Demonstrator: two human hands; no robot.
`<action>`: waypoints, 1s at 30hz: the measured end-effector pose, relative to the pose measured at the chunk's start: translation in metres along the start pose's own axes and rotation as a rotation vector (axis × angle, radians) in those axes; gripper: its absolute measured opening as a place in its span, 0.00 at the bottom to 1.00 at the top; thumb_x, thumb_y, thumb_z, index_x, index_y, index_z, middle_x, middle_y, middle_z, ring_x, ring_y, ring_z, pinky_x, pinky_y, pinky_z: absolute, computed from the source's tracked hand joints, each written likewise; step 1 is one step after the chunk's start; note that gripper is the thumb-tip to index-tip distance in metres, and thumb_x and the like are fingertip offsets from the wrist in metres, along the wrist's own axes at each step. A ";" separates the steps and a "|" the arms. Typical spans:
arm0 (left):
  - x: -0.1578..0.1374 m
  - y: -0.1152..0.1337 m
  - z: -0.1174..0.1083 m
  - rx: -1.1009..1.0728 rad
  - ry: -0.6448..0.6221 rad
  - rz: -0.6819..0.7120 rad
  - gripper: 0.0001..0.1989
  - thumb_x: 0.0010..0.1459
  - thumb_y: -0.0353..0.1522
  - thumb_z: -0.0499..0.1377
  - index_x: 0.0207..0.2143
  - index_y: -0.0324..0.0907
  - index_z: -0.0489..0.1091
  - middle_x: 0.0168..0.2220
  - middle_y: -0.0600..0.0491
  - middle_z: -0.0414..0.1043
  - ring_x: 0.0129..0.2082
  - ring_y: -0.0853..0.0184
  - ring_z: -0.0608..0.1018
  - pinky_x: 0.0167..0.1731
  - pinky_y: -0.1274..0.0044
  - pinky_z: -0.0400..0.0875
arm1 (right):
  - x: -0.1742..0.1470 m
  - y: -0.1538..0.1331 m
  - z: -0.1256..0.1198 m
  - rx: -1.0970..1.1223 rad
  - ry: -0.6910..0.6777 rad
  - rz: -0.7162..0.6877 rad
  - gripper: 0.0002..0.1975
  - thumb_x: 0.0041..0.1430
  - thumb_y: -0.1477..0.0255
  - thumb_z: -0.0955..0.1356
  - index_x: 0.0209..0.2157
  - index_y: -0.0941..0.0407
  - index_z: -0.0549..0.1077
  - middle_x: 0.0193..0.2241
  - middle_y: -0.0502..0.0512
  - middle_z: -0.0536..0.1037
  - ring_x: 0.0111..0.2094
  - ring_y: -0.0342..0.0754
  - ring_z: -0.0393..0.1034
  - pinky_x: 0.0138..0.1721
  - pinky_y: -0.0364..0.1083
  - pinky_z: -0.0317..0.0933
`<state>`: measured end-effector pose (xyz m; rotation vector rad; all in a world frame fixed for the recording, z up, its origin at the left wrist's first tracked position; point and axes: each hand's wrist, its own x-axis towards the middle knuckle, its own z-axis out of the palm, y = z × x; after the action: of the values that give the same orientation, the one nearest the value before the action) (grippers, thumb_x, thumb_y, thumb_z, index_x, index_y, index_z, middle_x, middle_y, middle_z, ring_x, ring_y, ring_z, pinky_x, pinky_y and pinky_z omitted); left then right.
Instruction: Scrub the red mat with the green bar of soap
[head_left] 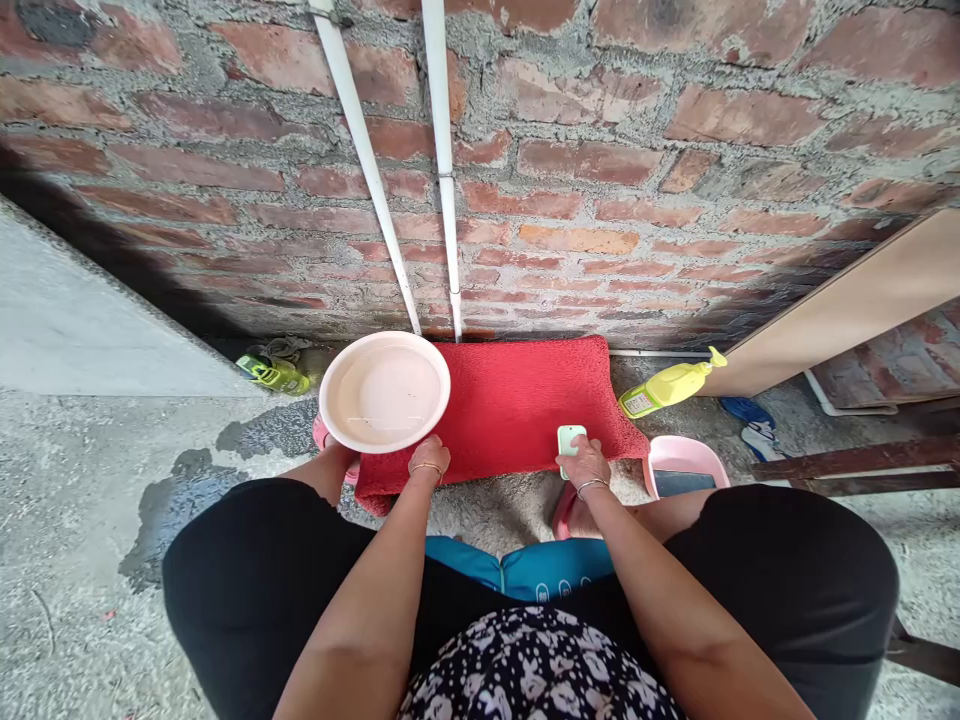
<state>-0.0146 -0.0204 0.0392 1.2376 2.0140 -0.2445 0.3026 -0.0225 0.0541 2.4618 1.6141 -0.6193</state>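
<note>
Presently gripped in the right hand (589, 462): a pale green block (571, 437), fingers and thumb closed around its lower right side. Pale mint on top, flat and rectangular with rounded corners, marked by a small dark spot near the far edge; underside hidden from view. Located over the front right part of a red cloth (517, 400), though cannot tell whether pressed down or slightly raised. Long axis running away from the body, far end toward the brick wall (555, 200), crosswise to the length of the cloth.

Red cloth bright and rough in texture, laid lengthwise along the wall, drooping at the front left, curling at the front right corner. At its front edge, beside a basin, the left hand (429, 458), fingers bent; cannot tell whether pinching the fabric or just resting.

To the left, a round white basin (384, 446), overlapping the cloth's left end, seemingly with clear water inside. At right, on the floor, a pink tub (684, 452) containing a dark grey patch, too unclear to name. Near the cloth's right end, a yellow pump bottle (667, 388), nozzle toward the upper right, contents unseen.
</note>
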 end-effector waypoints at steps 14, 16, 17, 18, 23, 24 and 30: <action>-0.008 -0.003 -0.007 -0.032 -0.024 -0.013 0.16 0.59 0.31 0.51 0.48 0.41 0.71 0.53 0.42 0.73 0.52 0.58 0.75 0.44 0.72 0.69 | 0.005 0.012 -0.004 0.050 -0.001 0.075 0.23 0.50 0.59 0.69 0.47 0.52 0.68 0.46 0.59 0.66 0.39 0.53 0.71 0.41 0.50 0.61; -0.009 -0.003 -0.009 -0.035 -0.026 -0.014 0.16 0.59 0.32 0.51 0.48 0.42 0.71 0.53 0.42 0.73 0.52 0.58 0.75 0.44 0.72 0.69 | 0.005 0.010 -0.006 0.046 0.002 0.072 0.23 0.50 0.59 0.69 0.47 0.52 0.68 0.46 0.58 0.66 0.39 0.53 0.71 0.41 0.49 0.61; -0.009 -0.004 -0.009 -0.036 -0.027 -0.014 0.17 0.59 0.31 0.51 0.48 0.42 0.71 0.53 0.42 0.73 0.52 0.58 0.75 0.44 0.72 0.69 | 0.005 0.008 -0.008 0.042 0.001 0.068 0.23 0.50 0.59 0.69 0.47 0.52 0.68 0.45 0.58 0.66 0.39 0.52 0.71 0.41 0.49 0.62; -0.009 -0.005 -0.009 -0.038 -0.029 -0.014 0.17 0.59 0.31 0.50 0.48 0.42 0.71 0.53 0.42 0.73 0.53 0.58 0.75 0.44 0.72 0.69 | 0.005 0.006 -0.009 0.036 -0.001 0.060 0.23 0.50 0.59 0.69 0.47 0.51 0.68 0.45 0.57 0.65 0.38 0.52 0.70 0.41 0.49 0.61; -0.009 -0.011 -0.009 -0.051 -0.039 -0.017 0.17 0.59 0.29 0.50 0.48 0.41 0.71 0.53 0.43 0.73 0.53 0.60 0.75 0.45 0.73 0.69 | -0.002 -0.023 -0.010 -0.004 -0.028 -0.015 0.22 0.51 0.59 0.69 0.48 0.50 0.67 0.45 0.54 0.65 0.37 0.49 0.70 0.42 0.48 0.61; -0.009 -0.013 -0.009 -0.056 -0.041 -0.019 0.17 0.59 0.29 0.50 0.48 0.42 0.72 0.53 0.43 0.73 0.53 0.60 0.75 0.45 0.73 0.69 | -0.005 -0.032 -0.008 -0.007 -0.039 -0.037 0.22 0.51 0.59 0.69 0.48 0.49 0.68 0.44 0.53 0.65 0.37 0.48 0.70 0.41 0.47 0.60; -0.009 -0.017 -0.010 -0.099 -0.036 -0.041 0.19 0.59 0.28 0.50 0.50 0.42 0.71 0.55 0.43 0.72 0.55 0.59 0.74 0.48 0.71 0.68 | -0.039 -0.099 0.017 -0.116 -0.176 -0.290 0.23 0.48 0.62 0.71 0.48 0.49 0.69 0.44 0.52 0.66 0.38 0.47 0.69 0.39 0.44 0.58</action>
<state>-0.0316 -0.0303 0.0492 1.1238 1.9978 -0.1829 0.1951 -0.0193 0.0652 2.0471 1.8908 -0.7332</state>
